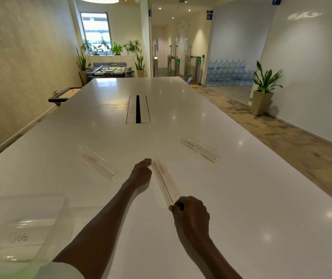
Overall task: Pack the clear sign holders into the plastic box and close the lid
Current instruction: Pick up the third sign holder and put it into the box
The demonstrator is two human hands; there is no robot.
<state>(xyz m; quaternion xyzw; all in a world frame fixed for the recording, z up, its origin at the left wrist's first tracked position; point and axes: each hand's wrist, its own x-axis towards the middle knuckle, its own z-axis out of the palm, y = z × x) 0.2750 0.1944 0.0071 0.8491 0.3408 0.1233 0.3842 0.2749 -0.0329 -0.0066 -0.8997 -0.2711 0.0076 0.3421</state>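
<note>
Three clear sign holders with red labels lie on the white table. The middle sign holder lies between my hands. My right hand pinches its near end with thumb and fingers. My left hand touches its far end with curled fingers. A second sign holder lies to the left, a third sign holder to the right. The clear plastic box stands at the near left, open on top, with handwriting on its wall.
A cable slot runs along the table's middle. A potted plant stands on the floor to the right, stacked water bottles behind it. A foosball table stands beyond the far end.
</note>
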